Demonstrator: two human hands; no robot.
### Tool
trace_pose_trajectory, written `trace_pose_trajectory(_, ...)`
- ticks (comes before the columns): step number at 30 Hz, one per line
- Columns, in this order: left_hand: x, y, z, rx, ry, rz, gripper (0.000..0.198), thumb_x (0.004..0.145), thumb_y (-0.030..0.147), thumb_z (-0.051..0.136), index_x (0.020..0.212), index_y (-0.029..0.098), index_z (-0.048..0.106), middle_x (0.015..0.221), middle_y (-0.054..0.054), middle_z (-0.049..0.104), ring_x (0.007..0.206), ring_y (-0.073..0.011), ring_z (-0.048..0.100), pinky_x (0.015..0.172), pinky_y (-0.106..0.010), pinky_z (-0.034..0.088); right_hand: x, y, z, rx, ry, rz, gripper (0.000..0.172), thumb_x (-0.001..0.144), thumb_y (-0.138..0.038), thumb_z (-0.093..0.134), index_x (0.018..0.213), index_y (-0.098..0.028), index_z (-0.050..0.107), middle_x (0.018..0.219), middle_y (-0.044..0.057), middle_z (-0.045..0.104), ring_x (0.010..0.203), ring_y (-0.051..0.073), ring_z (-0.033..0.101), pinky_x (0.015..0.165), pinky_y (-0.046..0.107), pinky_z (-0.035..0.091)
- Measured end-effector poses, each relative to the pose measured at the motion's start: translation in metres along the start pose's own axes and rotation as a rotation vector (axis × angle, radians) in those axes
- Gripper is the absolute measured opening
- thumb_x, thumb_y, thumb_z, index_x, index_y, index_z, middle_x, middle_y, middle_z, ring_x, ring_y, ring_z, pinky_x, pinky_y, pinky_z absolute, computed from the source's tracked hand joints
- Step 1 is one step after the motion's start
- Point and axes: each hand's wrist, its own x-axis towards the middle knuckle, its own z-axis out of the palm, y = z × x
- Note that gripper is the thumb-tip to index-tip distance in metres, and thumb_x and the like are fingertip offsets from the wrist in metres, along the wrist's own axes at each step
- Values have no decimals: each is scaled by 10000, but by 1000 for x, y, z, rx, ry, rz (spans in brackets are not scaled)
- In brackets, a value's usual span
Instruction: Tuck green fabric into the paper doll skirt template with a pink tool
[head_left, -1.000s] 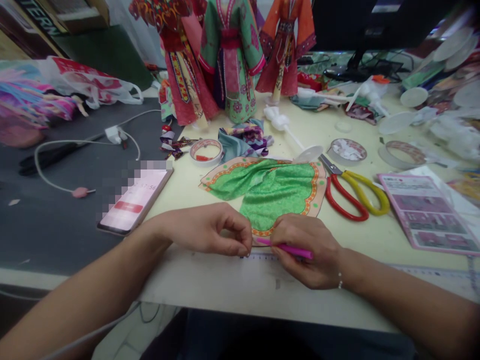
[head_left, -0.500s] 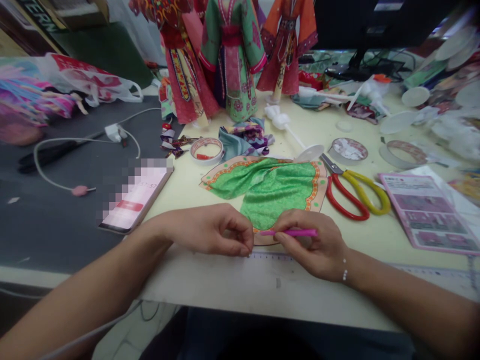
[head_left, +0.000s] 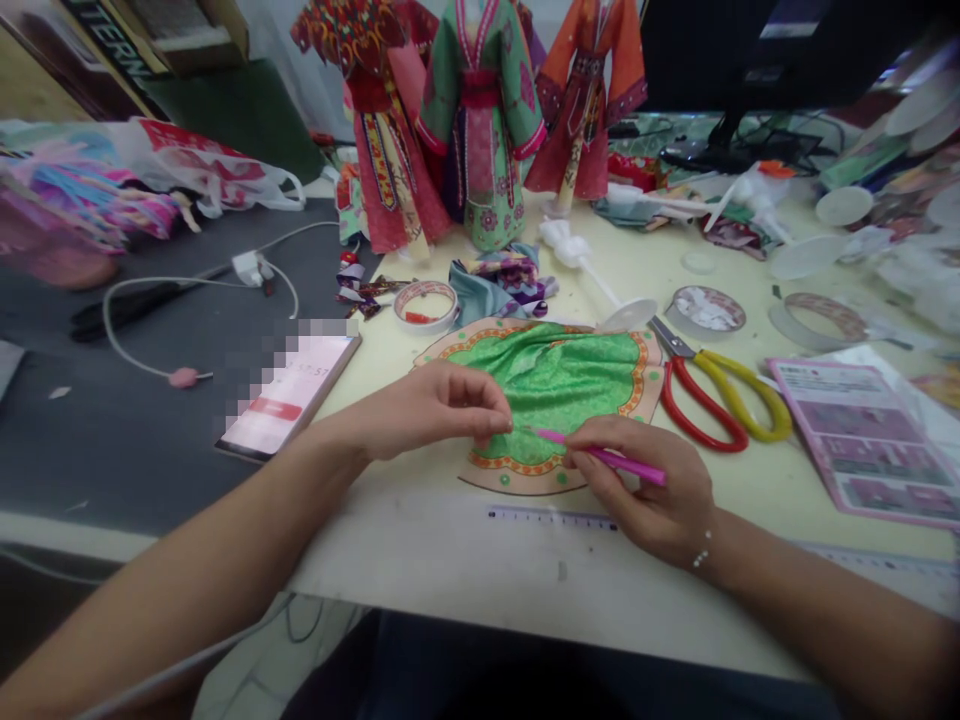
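My left hand (head_left: 450, 408) is closed in a pinch over the left part of a green cloth piece (head_left: 585, 375) with a peach and orange scalloped border. Whatever lies between its fingertips is too small to make out. My right hand (head_left: 649, 485) grips a slim pink pen-like tool (head_left: 626, 464), its thin tip pointing left, close to my left fingertips. The cloth lies creased on the table, its front border showing below both hands. A short clear ruler (head_left: 551, 517) lies in front of it, near my right hand.
Scissors (head_left: 724, 400) with red and yellow handles lie right of the cloth, near a pink printed packet (head_left: 862, 435). Tape rolls (head_left: 426, 306), cloth scraps (head_left: 499, 280) and a white doll stand (head_left: 630, 313) lie behind. Dressed dolls (head_left: 480, 120) stand farther back. A phone (head_left: 289, 395) lies left.
Both hands have shifted relative to the cloth, the left one up and off its front border. The pink tool now slants more, its tip nearer my left fingertips. More ruler shows.
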Motion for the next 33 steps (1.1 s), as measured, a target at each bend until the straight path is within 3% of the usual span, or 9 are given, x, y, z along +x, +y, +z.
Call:
trace_pose_trajectory(6, -2, 4, 0, 21, -62, -41, 149, 772, 268, 634, 758, 120, 622, 685, -4, 600, 627, -78, 540, 600, -196, 441, 3, -3, -1, 34, -32, -32, 215, 786, -89, 520, 971, -169, 593, 791, 54, 664, 700, 157, 624, 611, 300, 504)
trace_pose_trajectory(19, 3, -1, 5, -24, 24, -39, 140, 760, 244, 633, 797, 110, 627, 727, -17, 622, 636, -79, 548, 623, -210, 448, 3, -6, -4, 12, 41, -90, 307, 772, -37, 519, 1042, -171, 579, 843, 62, 648, 780, 171, 624, 659, 310, 525)
trace_pose_trajectory(33, 7, -5, 8, 24, 90, -8, 131, 745, 241, 616, 759, 115, 584, 674, 6, 579, 613, -75, 522, 592, -203, 425, 1, -6, -6, -3, -40, -180, 332, 755, -47, 525, 1066, -160, 563, 827, 77, 638, 783, 194, 617, 672, 360, 528)
